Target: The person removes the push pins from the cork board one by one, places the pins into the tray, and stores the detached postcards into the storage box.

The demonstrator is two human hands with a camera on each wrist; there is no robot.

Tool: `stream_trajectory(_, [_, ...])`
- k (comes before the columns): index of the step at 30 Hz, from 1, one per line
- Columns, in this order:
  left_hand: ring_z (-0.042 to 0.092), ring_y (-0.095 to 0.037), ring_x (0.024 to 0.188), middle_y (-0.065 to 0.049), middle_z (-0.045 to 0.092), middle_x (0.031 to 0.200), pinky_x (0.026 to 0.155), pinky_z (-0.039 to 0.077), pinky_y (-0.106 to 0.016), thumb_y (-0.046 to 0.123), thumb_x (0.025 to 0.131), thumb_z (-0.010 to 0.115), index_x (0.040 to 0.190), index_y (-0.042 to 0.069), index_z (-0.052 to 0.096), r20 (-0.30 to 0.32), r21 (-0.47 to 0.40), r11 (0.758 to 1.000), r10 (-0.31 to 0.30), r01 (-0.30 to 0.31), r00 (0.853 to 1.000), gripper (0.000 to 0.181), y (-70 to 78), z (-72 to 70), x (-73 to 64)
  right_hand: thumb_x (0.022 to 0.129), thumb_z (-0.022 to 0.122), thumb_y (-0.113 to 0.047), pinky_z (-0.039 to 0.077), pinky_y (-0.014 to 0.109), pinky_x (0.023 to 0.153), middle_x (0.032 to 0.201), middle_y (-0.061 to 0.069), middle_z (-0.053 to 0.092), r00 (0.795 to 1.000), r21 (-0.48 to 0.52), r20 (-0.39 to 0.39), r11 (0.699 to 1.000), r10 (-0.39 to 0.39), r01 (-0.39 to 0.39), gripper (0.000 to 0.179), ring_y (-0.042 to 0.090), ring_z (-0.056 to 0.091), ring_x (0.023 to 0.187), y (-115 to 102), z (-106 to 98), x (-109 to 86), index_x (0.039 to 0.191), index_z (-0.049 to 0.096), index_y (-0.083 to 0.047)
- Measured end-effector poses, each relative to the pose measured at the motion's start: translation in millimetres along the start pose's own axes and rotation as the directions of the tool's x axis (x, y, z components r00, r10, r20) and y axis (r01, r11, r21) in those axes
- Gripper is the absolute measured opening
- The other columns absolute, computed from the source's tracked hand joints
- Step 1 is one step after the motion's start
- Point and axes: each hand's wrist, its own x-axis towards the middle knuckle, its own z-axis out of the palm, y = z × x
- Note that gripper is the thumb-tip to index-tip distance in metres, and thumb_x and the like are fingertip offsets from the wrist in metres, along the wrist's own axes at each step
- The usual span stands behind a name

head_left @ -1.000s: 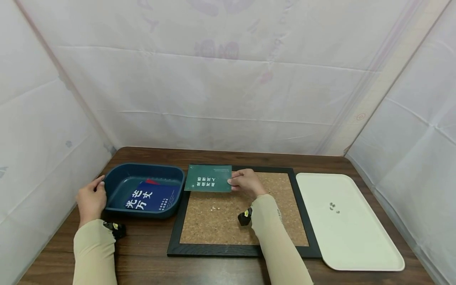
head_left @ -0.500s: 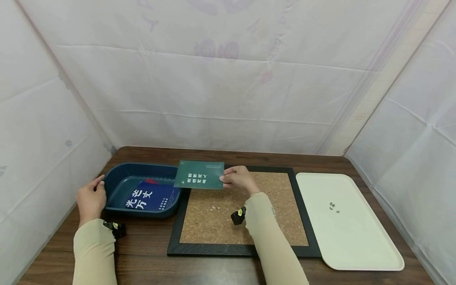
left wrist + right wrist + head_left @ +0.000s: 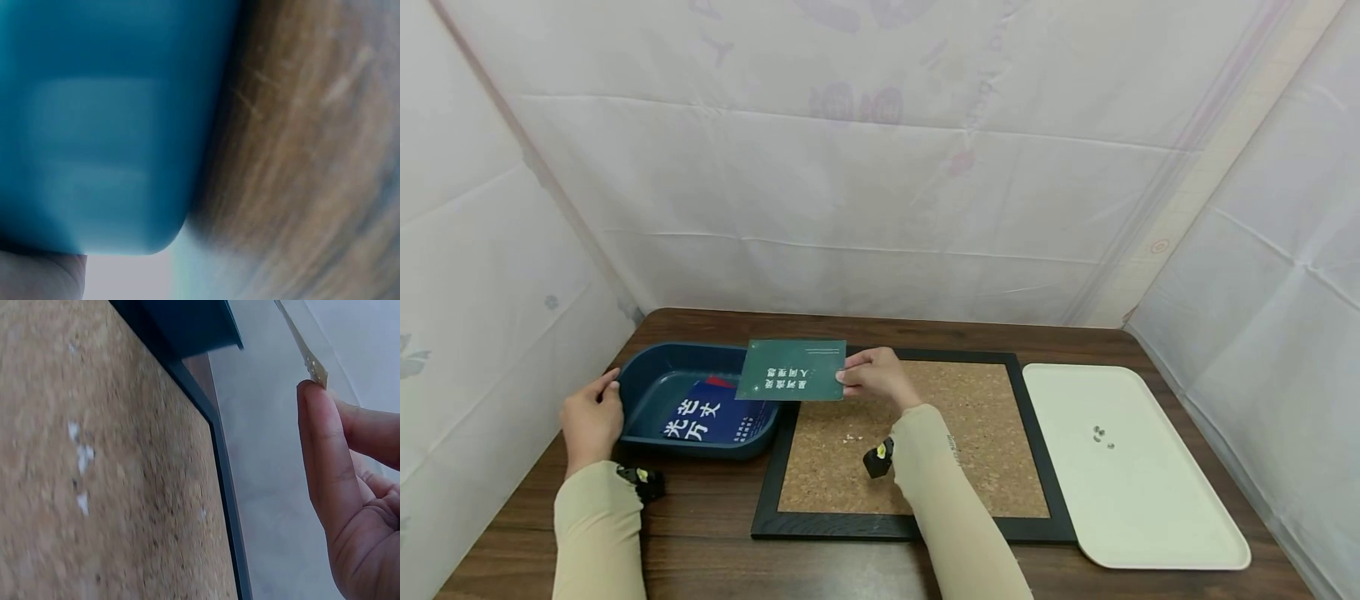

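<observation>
My right hand [image 3: 882,377] pinches a green card [image 3: 792,369] with white characters by its right edge. Held up, the card overlaps the right part of a dark blue plastic tub [image 3: 698,451] in the head view. From the right wrist, the card [image 3: 317,370] appears nearly edge-on between thumb and fingers. At the tub's left end, my left hand [image 3: 592,427] grips the rim; the left wrist view catches only a bit of the hand [image 3: 40,276] against the tub wall. A blue card [image 3: 718,413] with white characters lies inside the tub, over something red [image 3: 720,382].
A black-framed corkboard [image 3: 970,467] lies mid-table, with small white bits [image 3: 852,438] on the cork. To its right is a cream tray [image 3: 1150,500] bearing several small metallic pieces [image 3: 1100,434]. Pale sheeting [image 3: 880,192] encloses the back and sides of the wooden table [image 3: 700,533].
My right hand has carried the green card leftward, from above the corkboard's far left corner to over the tub's right side. The left hand and tub have stayed put.
</observation>
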Motion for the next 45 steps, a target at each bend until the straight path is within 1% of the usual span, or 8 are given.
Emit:
stream_trajectory(5, [0.036,-0.043,0.136,-0.026,0.041,0.144,0.113,0.03,-0.053,0.02,0.104,0.034,0.142,0.005,0.046,0.001,-0.003,1.0,-0.004,0.004,1.0,0.042,-0.1,-0.3,-0.7,0.089,0.068,-0.009,0.057,0.042,0.086,0.101,0.016,0.069,1.0,0.003,-0.007,1.0,0.005,-0.005,0.03,0.023,0.072,0.08,-3.7,13.4,2.2,0.117,0.064,0.002])
stream_trajectory(9, [0.036,-0.043,0.136,-0.025,0.041,0.144,0.113,0.03,-0.053,0.02,0.104,0.034,0.142,0.006,0.046,0.0,-0.001,1.0,-0.008,0.008,1.0,0.042,0.1,-0.5,-0.9,0.088,0.069,-0.008,0.056,0.044,0.087,0.101,0.015,0.069,1.0,0.022,-0.017,1.0,0.018,-0.018,0.029,0.028,0.072,0.086,-6.6,25.3,5.0,0.115,0.065,0.002])
stream_trajectory(15, [0.037,-0.042,0.136,-0.024,0.042,0.144,0.112,0.031,-0.053,0.019,0.104,0.034,0.142,0.007,0.046,0.001,-0.006,1.0,-0.001,0.001,1.0,0.042,0.2,0.4,-2.1,0.087,0.069,-0.007,0.057,0.044,0.086,0.111,0.015,0.069,1.0,0.015,-0.012,1.0,-0.013,0.014,0.026,0.029,0.072,0.087,-10.8,43.5,8.6,0.112,0.066,0.002])
stream_trajectory(19, [0.037,-0.043,0.136,-0.025,0.042,0.144,0.112,0.031,-0.054,0.019,0.104,0.034,0.142,0.007,0.047,0.001,-0.012,1.0,0.0,0.0,1.0,0.042,0.4,0.9,-2.9,0.087,0.069,-0.006,0.057,0.043,0.084,0.115,0.014,0.067,1.0,0.019,-0.014,1.0,-0.007,0.007,0.025,0.033,0.071,0.092,-12.5,52.8,8.9,0.111,0.066,0.002])
stream_trajectory(23, [0.037,-0.042,0.136,-0.023,0.042,0.144,0.112,0.031,-0.053,0.019,0.104,0.034,0.142,0.008,0.047,-0.001,-0.014,1.0,-0.007,0.007,1.0,0.042,1.1,1.8,-4.0,0.087,0.069,-0.005,0.057,0.042,0.084,0.103,0.014,0.069,1.0,0.021,-0.02,1.0,0.004,-0.004,0.025,0.033,0.071,0.091,-14.9,59.7,9.3,0.111,0.066,0.001])
stream_trajectory(28, [0.037,-0.042,0.136,-0.024,0.042,0.144,0.112,0.031,-0.053,0.02,0.104,0.034,0.142,0.008,0.047,0.0,-0.015,1.0,-0.008,0.008,1.0,0.042,1.5,1.9,-2.8,0.086,0.07,-0.005,0.058,0.041,0.082,0.087,0.01,0.069,0.999,0.003,-0.035,1.0,0.003,-0.003,0.022,0.028,0.073,0.083,-17.4,69.1,10.8,0.107,0.067,0.0])
stream_trajectory(35, [0.036,-0.042,0.137,-0.023,0.041,0.145,0.112,0.031,-0.053,0.019,0.104,0.034,0.142,0.007,0.047,0.009,-0.019,1.0,-0.004,0.004,1.0,0.042,0.0,2.0,-2.6,0.084,0.072,-0.003,0.059,0.04,0.077,0.083,0.009,0.071,0.997,-0.001,-0.07,1.0,0.014,-0.014,0.018,0.019,0.071,0.068,-17.5,85.4,12.2,0.102,0.068,-0.002])
stream_trajectory(45, [0.038,-0.042,0.136,-0.023,0.042,0.144,0.112,0.031,-0.053,0.02,0.104,0.034,0.141,0.007,0.048,-0.001,-0.016,1.0,0.006,-0.006,1.0,0.042,-0.7,2.8,-0.8,0.082,0.072,0.0,0.06,0.04,0.074,0.077,0.008,0.07,0.992,-0.008,-0.128,1.0,0.002,-0.003,0.016,0.018,0.07,0.063,-16.9,102.7,13.0,0.098,0.07,0.001])
